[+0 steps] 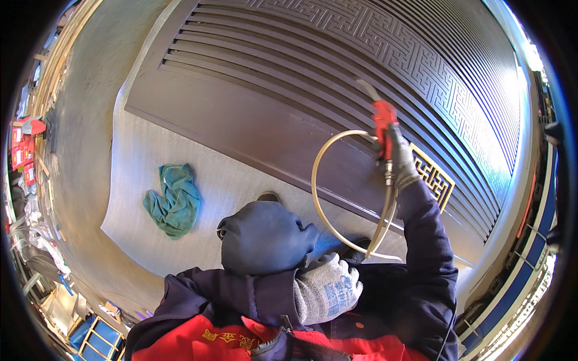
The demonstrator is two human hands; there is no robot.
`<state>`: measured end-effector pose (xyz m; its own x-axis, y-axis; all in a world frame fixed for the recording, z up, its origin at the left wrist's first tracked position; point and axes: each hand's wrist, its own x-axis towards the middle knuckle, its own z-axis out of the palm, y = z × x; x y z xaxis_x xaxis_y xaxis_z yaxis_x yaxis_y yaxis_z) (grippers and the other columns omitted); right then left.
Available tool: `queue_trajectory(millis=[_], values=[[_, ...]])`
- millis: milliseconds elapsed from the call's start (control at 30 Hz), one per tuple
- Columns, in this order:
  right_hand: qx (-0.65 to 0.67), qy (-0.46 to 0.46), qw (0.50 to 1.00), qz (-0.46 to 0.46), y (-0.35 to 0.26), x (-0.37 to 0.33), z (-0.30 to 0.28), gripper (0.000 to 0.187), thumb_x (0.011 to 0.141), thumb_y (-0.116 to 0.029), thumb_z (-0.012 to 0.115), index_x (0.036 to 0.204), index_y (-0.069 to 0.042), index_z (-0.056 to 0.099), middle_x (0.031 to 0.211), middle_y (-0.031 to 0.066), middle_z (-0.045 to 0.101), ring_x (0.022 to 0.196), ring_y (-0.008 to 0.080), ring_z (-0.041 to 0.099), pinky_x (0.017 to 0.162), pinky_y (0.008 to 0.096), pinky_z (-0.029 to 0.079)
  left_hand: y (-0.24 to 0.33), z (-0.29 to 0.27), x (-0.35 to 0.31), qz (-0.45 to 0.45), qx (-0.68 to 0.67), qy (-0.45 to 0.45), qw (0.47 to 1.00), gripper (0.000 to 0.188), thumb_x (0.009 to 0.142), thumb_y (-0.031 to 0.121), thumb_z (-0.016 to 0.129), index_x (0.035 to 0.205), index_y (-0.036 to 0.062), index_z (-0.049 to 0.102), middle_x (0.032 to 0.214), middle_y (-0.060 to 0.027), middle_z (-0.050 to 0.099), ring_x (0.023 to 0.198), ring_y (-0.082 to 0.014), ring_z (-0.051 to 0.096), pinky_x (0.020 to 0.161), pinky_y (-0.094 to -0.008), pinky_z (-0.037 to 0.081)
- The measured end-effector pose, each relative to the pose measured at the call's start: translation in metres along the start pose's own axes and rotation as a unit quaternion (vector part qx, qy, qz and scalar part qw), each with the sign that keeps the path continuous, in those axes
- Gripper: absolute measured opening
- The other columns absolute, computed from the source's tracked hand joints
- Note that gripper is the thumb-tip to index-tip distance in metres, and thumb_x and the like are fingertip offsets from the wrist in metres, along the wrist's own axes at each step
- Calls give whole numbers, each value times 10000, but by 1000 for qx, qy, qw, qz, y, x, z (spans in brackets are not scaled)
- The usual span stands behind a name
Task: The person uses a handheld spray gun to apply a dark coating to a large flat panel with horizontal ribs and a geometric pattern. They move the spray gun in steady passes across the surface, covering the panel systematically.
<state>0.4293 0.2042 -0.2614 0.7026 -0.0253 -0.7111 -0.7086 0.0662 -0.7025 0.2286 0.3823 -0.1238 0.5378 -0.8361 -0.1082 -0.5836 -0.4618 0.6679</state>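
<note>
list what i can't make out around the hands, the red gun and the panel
All in the head view:
- Left hand: palm and anything in it, hidden by the back of the hand.
- Right hand: exact finger placement, blurred and partly hidden by the red gun.
- Red gun: nozzle tip, blurred.
- Dark panel: far end, cut off by the upper edge.
- Shoe: mostly hidden by the dark rounded object.

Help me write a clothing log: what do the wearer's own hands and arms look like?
Both arms have dark navy-purple sleeves, left sleeve and right sleeve. The left hand wears a grey knit glove with blue printing on its back. The right hand is gloved in grey too, darker toward the fingers, though blurred.
</note>
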Motion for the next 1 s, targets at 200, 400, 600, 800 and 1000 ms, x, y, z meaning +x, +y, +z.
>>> queue_trajectory(millis=[200, 400, 600, 800, 1000], values=[[-288, -453, 844, 19, 61, -46, 22, 507, 1038, -477, 440, 1101, -25, 662, 689, 39, 621, 549, 113, 568, 484, 281, 456, 2, 0, -5, -23, 2, -30, 999, 181, 837, 227, 597, 893, 96, 708, 787, -74, 642, 735, -242, 642, 673, -419, 450], [-171, -76, 982, 25, -11, -54, -86, 413, 993, -432, 559, 1132, -52, 644, 849, 40, 651, 704, 125, 600, 572, 275, 481, -2, -1, -4, 0, -5, -30, 1000, 185, 842, 220, 603, 885, 75, 711, 775, -87, 624, 742, -243, 629, 657, -414, 436], [-489, -192, 821, -221, -23, -86, -133, 406, 1035, -416, 493, 1094, -41, 638, 760, 43, 638, 593, 124, 618, 503, 255, 482, -1, -4, 0, -12, 0, -38, 999, 171, 811, 244, 605, 811, 92, 684, 781, -62, 612, 747, -217, 605, 698, -372, 459], [-398, -136, 907, -9, -9, -93, -116, 472, 1049, -433, 436, 1000, -23, 663, 653, 44, 621, 505, 112, 582, 466, 238, 438, 3, 1, 0, -2, 23, -36, 999, 177, 817, 239, 608, 848, 90, 698, 778, -66, 615, 745, -224, 616, 681, -396, 447], [-264, 1, 959, 100, -30, -83, -159, 425, 1022, -436, 484, 1025, -42, 643, 666, 26, 585, 455, 112, 509, 443, 261, 423, 4, 2, 0, -40, 20, -42, 998, 158, 801, 252, 609, 799, 111, 679, 767, -56, 606, 732, -211, 604, 684, -374, 450]])
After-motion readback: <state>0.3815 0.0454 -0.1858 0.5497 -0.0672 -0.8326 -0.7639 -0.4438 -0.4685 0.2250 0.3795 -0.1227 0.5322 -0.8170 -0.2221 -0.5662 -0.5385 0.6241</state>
